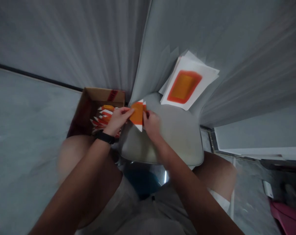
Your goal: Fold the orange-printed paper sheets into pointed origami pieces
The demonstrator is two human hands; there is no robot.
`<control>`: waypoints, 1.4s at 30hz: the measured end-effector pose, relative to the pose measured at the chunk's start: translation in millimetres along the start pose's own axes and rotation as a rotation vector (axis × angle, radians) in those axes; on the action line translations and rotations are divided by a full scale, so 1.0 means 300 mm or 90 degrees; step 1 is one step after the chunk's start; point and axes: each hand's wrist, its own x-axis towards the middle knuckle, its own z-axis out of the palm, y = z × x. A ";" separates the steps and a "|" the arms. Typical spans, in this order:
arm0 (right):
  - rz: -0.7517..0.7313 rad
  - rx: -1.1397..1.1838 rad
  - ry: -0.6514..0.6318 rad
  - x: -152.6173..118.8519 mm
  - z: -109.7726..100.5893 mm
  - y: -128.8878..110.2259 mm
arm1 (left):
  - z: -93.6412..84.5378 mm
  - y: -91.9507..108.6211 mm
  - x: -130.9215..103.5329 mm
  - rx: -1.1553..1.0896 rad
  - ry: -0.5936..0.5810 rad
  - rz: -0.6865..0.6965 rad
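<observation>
Between my two hands is a folded piece of orange and white paper [137, 115], held above the chair seat [178, 135]. The thumb and fingers of my left hand [119, 120] pinch its left side. My right hand [151, 123] has its fingers closed on the right edge, partly hiding it. Against the chair's backrest leans a stack of white sheets [206, 76]; the front one carries an orange rectangle with a redder border. Just left of the seat, an open cardboard box [95, 94] contains several folded orange and white papers [104, 115].
The chair stands between my knees, its backrest [172, 29] near grey curtains [72, 42]. The box sits close by my left knee. On the floor at the lower right lie a pink object [287, 213] and a small white object [268, 189].
</observation>
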 end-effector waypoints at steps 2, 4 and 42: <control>0.004 -0.040 0.034 -0.034 -0.011 0.003 | -0.001 0.001 0.000 -0.001 -0.011 -0.020; 0.022 -0.048 0.047 -0.060 -0.031 0.019 | -0.001 0.001 0.000 -0.005 -0.023 -0.027; 0.217 0.463 -0.098 -0.001 -0.023 0.120 | 0.043 0.001 -0.057 0.515 0.047 0.193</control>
